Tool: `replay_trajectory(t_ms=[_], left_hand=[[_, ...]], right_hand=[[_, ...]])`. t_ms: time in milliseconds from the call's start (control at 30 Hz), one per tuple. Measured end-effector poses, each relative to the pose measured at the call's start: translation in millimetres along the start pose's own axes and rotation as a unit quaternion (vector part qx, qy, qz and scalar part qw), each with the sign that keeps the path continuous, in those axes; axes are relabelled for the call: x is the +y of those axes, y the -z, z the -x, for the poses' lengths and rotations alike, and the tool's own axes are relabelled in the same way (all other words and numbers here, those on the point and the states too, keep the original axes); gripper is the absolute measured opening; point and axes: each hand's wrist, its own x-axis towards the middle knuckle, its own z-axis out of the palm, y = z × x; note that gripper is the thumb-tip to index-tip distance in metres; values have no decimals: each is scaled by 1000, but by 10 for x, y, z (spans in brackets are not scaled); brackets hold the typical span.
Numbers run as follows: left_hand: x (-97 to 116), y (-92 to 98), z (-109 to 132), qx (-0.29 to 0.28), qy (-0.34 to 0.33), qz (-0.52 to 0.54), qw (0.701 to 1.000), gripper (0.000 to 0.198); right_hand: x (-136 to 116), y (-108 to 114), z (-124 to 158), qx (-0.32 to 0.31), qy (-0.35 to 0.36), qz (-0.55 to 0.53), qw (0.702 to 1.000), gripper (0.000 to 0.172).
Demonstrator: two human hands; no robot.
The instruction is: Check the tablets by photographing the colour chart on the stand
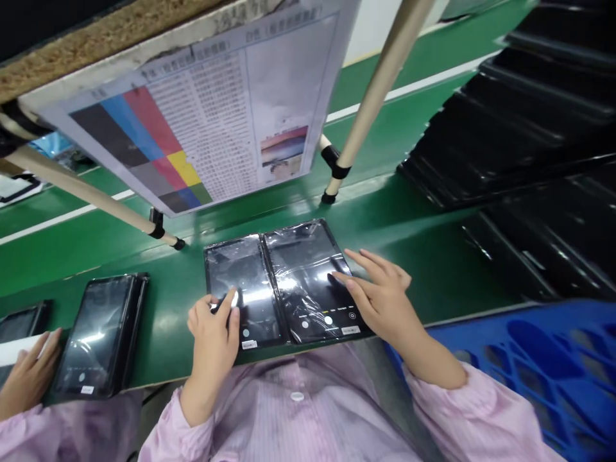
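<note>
Two tablets lie side by side on the green bench, their dark screens covered in glossy clear film. My left hand [214, 333] is over the lower left side of the left tablet [255, 269], index finger and thumb stretched towards its screen, the other fingers bent. Dark reflections by the fingertips hide whether they touch. Above the right edge of the right tablet [308, 276], my right hand [385, 298] is open, fingers spread and the index pointing at the screen. The right tablet shows a row of camera-like controls along its lower edge. Neither hand appears to hold anything.
Left of me stands a stack of tablets [99, 333], with a co-worker's hand [31, 372] beyond it. Stacked black trays [510, 122] fill the right side. A printed colour chart [212, 122] hangs from a pipe-legged shelf ahead. A blue plastic crate [543, 366] sits lower right.
</note>
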Motion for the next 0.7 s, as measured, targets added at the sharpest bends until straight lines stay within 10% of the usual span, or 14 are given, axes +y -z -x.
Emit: replay_trajectory(t_ms=[433, 700], left_hand=[[227, -19, 11, -20, -26, 37, 999, 40], [216, -73, -99, -42, -28, 38, 998, 42]], right_hand=[[8, -90, 19, 23, -25, -3, 999, 48], [298, -214, -29, -124, -296, -169, 932, 65]])
